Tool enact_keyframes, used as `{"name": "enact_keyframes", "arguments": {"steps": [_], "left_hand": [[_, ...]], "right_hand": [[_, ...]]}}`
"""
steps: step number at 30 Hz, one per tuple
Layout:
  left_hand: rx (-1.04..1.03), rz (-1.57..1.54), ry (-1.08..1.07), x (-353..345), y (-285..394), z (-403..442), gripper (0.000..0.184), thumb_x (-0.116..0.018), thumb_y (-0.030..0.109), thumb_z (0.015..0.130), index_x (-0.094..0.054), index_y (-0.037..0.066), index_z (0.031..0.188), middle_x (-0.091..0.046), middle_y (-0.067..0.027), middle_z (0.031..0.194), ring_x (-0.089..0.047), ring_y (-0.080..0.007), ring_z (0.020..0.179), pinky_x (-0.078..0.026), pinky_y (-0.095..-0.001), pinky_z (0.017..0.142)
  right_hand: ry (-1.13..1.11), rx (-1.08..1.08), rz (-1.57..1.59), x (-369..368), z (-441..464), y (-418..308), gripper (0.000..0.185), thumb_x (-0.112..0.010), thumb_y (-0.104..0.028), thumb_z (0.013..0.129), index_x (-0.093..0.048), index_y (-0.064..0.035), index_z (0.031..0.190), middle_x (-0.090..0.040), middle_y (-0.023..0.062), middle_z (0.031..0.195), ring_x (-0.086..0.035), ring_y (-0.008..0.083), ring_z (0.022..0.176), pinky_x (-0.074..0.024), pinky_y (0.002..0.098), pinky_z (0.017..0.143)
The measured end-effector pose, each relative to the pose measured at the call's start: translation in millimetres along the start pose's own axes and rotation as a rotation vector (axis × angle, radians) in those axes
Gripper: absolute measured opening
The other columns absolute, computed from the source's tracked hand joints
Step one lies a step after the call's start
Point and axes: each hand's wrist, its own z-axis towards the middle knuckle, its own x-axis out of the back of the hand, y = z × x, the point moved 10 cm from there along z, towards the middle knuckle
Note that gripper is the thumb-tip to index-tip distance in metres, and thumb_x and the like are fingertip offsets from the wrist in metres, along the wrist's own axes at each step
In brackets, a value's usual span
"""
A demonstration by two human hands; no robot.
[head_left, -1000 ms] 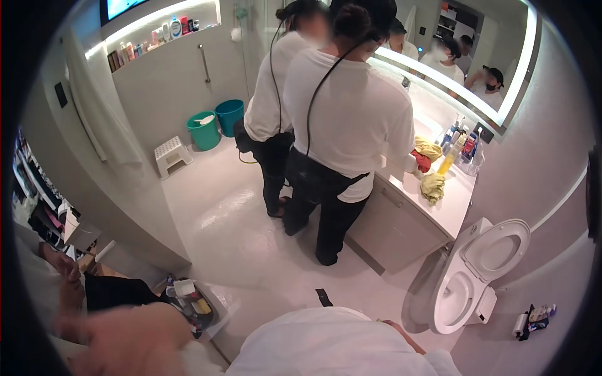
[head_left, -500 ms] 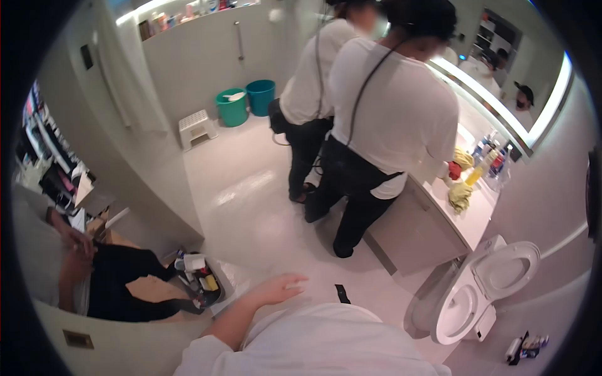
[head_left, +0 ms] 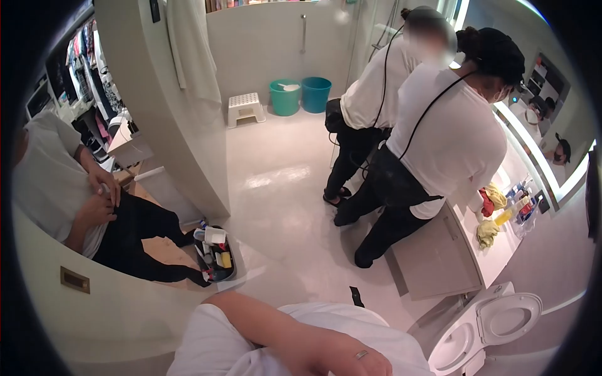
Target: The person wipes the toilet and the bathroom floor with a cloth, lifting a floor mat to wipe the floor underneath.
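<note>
Ringed left hand (head_left: 356, 360), bottle labels (head_left: 525, 209) illegible

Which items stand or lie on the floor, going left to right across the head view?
Black tub of supplies, white stool, green bucket, blue bucket, black strip, toilet.

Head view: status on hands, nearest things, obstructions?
Left hand across white shirt, grip unclear. Right hand out of view. Black strip on floor ahead; nearer co-worker partly blocks vanity counter.
</note>
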Motion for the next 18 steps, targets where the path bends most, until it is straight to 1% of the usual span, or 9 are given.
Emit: {"name": "enact_keyframes", "arguments": {"steps": [3,6,9,12,15,18], "left_hand": [[-0.047,0.108,-0.018,-2.6,9.9,0.7,0.011,-0.053,0.009,0.085,-0.060,0.003,0.092,-0.057,-0.0090,0.090,-0.054,-0.0254,0.083,-0.035,-0.0458,0.090],[-0.075,0.086,-0.033,-7.4,8.4,-2.0,0.012,-0.053,0.009,0.085,-0.061,0.003,0.092,-0.056,-0.0088,0.088,-0.054,-0.0251,0.081,-0.035,-0.0462,0.091],[-0.041,0.093,-0.049,-3.4,9.0,-2.0,0.012,-0.053,0.008,0.084,-0.061,0.003,0.091,-0.056,-0.0087,0.087,-0.054,-0.0246,0.081,-0.035,-0.0462,0.091],[0.029,0.010,-0.060,-4.9,-4.1,-5.6,0.011,-0.053,0.007,0.084,-0.061,0.003,0.090,-0.056,-0.0087,0.087,-0.054,-0.0248,0.082,-0.035,-0.0466,0.091],[-0.005,-0.073,-0.087,-5.2,-5.7,-6.8,0.011,-0.054,0.007,0.083,-0.060,0.004,0.092,-0.056,-0.0084,0.088,-0.054,-0.0247,0.083,-0.035,-0.0470,0.091],[0.113,-0.188,-0.017,9.1,-23.6,-13.6,0.012,-0.054,0.006,0.083,-0.058,0.004,0.094,-0.057,-0.0087,0.090,-0.054,-0.0241,0.085,-0.035,-0.0475,0.091]], "right_hand": [[0.003,0.005,-0.002,1.0,2.8,-1.8,0.046,-0.065,-0.034,0.072,-0.055,-0.0088,0.110,-0.062,0.0175,0.096,-0.060,0.0304,0.090,-0.0464,0.0362,0.079],[0.004,-0.010,0.002,-2.1,4.9,4.3,0.046,-0.065,-0.033,0.072,-0.055,-0.0088,0.110,-0.062,0.0175,0.096,-0.060,0.0304,0.090,-0.0465,0.0361,0.079],[0.004,-0.039,0.003,-7.4,0.7,18.9,0.046,-0.065,-0.033,0.072,-0.055,-0.0088,0.110,-0.062,0.0175,0.096,-0.060,0.0304,0.090,-0.0465,0.0361,0.078],[0.019,-0.065,0.019,-12.0,-7.4,39.2,0.046,-0.065,-0.033,0.072,-0.055,-0.0088,0.110,-0.062,0.0176,0.096,-0.060,0.0304,0.090,-0.0466,0.0361,0.078],[0.047,-0.092,0.057,-19.5,-26.2,61.4,0.046,-0.065,-0.032,0.072,-0.055,-0.0088,0.110,-0.062,0.0176,0.096,-0.060,0.0303,0.090,-0.0466,0.0361,0.078],[0.100,-0.121,0.127,-30.0,-59.2,81.2,0.046,-0.065,-0.032,0.072,-0.055,-0.0087,0.110,-0.062,0.0176,0.096,-0.060,0.0303,0.089,-0.0466,0.0361,0.078]]}}
